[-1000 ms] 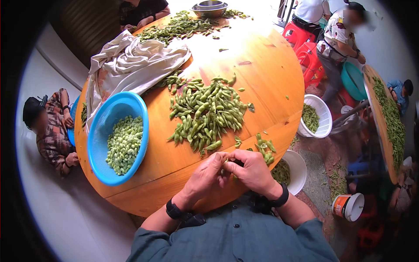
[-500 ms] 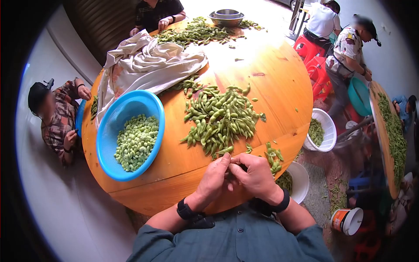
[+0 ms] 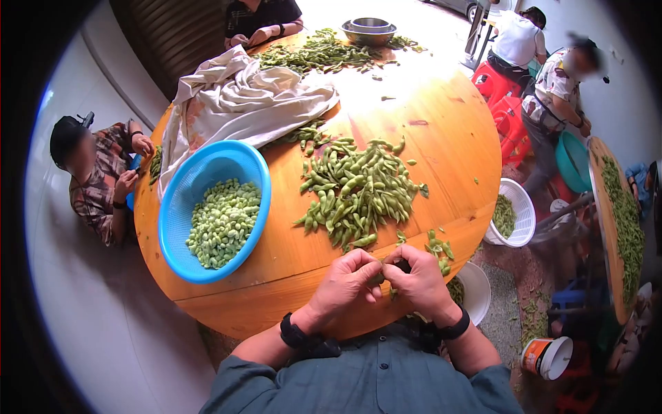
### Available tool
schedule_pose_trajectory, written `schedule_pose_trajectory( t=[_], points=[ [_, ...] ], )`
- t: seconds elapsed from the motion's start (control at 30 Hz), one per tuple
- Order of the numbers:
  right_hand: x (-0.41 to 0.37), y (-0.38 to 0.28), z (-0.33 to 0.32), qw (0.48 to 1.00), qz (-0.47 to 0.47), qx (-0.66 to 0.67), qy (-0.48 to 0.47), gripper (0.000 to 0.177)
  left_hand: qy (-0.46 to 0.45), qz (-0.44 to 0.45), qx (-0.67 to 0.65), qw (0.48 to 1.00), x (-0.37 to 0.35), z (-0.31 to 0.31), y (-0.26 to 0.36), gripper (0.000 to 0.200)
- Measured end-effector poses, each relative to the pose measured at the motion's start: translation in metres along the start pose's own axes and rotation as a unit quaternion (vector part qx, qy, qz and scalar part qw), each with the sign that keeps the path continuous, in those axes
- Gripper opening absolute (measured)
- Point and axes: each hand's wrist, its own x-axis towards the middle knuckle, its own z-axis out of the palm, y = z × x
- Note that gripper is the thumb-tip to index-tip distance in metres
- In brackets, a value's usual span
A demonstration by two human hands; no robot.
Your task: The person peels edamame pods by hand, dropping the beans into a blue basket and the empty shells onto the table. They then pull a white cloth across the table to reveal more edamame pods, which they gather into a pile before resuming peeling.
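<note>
Near the front edge of the round table, my left hand (image 3: pixel 345 281) and my right hand (image 3: pixel 419 286) meet with fingertips pinched. A green soybean pod (image 3: pixel 377 279) shows partly between them; the fingers cover most of it. Just beyond my hands lies a heap of green soybean pods (image 3: pixel 362 186). To the left stands a blue plastic colander (image 3: pixel 170 231) with many shelled green beans (image 3: pixel 224 224) in it. A few loose pods and husks (image 3: pixel 439 247) lie to the right, close to my right hand.
A crumpled cloth (image 3: pixel 238 114) covers the back left of the wooden table (image 3: pixel 276 265). Farther back are more pods (image 3: pixel 310 55) and metal bowls (image 3: pixel 369 31). Other people sit or stand around. White baskets (image 3: pixel 527 214) and a bucket (image 3: pixel 557 357) stand at right.
My hands have shifted slightly right and lower, and their fingertips have drawn a little apart, with green showing between them. The whole view has shifted slightly. The person at left has moved their hands.
</note>
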Motion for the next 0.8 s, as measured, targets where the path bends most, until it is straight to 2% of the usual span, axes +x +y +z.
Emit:
schedule_pose_trajectory(
  t=[0.03, 0.13, 0.2, 0.23, 0.27, 0.3, 0.33, 0.4, 0.57, 0.63, 0.8],
  points=[
    [-0.001, 0.000, -0.001, 0.998, 0.035, 0.058, -0.015, 0.007, 0.000, 0.002, -0.003, 1.000, 0.000, 0.001, 0.000, 0.020],
    [-0.003, -0.001, -0.007, 0.994, 0.075, 0.082, 0.001, 0.007, 0.049, 0.021, 0.019, 0.998, 0.002, 0.001, -0.003, 0.020],
    [-0.003, 0.000, -0.010, 0.994, 0.084, 0.065, 0.013, 0.007, 0.048, 0.009, 0.027, 0.998, -0.002, 0.002, 0.002, 0.016],
    [-0.002, 0.004, -0.009, 0.997, 0.060, 0.045, 0.011, 0.009, 0.046, 0.105, 0.195, 0.974, -0.003, 0.004, 0.002, 0.018],
    [-0.003, 0.007, -0.009, 0.999, 0.038, 0.025, 0.009, 0.010, 0.041, 0.197, 0.354, 0.913, -0.004, 0.005, 0.001, 0.021],
    [-0.004, 0.006, -0.008, 1.000, 0.008, 0.010, 0.008, 0.010, 0.047, 0.248, 0.382, 0.889, 0.000, 0.004, -0.004, 0.025],
    [-0.004, 0.006, -0.007, 1.000, 0.012, 0.008, 0.013, 0.010, 0.042, 0.247, 0.381, 0.890, 0.000, 0.003, -0.006, 0.025],
    [-0.003, 0.008, -0.006, 0.998, 0.027, 0.059, 0.005, 0.010, 0.066, 0.290, 0.429, 0.853, 0.000, 0.002, -0.005, 0.021],
    [-0.003, 0.008, 0.001, 0.986, 0.050, 0.155, 0.016, 0.009, 0.073, 0.267, 0.403, 0.872, -0.002, 0.001, -0.010, 0.016],
    [-0.003, 0.004, 0.001, 0.977, 0.088, 0.194, 0.006, 0.011, 0.058, 0.159, 0.272, 0.947, -0.003, 0.000, -0.014, 0.012],
    [-0.001, 0.016, 0.004, 0.969, 0.098, 0.227, 0.002, 0.010, 0.043, 0.115, 0.204, 0.971, -0.005, 0.002, -0.013, 0.012]
  ],
)
